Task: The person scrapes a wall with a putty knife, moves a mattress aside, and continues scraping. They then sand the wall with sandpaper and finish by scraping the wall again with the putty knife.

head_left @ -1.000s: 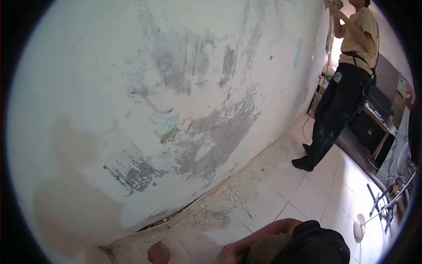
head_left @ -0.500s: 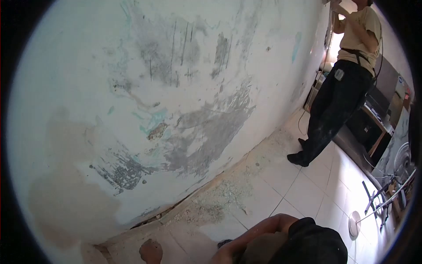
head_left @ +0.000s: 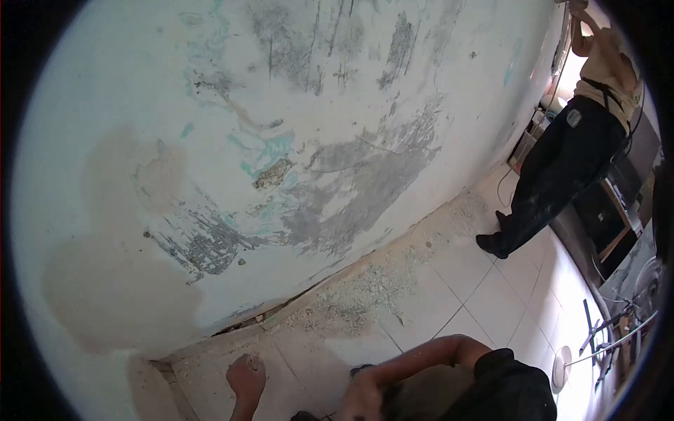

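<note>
The left hand (head_left: 246, 377), at the bottom of the frame left of centre, is curled into a loose fist in front of pale floor tiles (head_left: 495, 305); whether anything small lies inside it cannot be made out. The right hand (head_left: 361, 394), bottom centre, reaches in from a bare forearm and a short black sleeve (head_left: 516, 386) at lower right; it is blurred and cut by the frame edge, so its grip cannot be told. A white painted plaster wall (head_left: 232, 158) fills the left and centre of the frame, beyond both hands, with a large scraped grey patch (head_left: 358, 193) at mid-frame, turquoise streaks and a small crumbled brown hollow (head_left: 272, 174) just left of it. A soft brownish shadow (head_left: 119, 295) falls on the wall at lower left. Pale crumbly debris (head_left: 361, 295) lies along the wall's foot, below centre. At upper right stands another person (head_left: 551, 168) in a beige shirt and black trousers, arms raised near the top edge.
</note>
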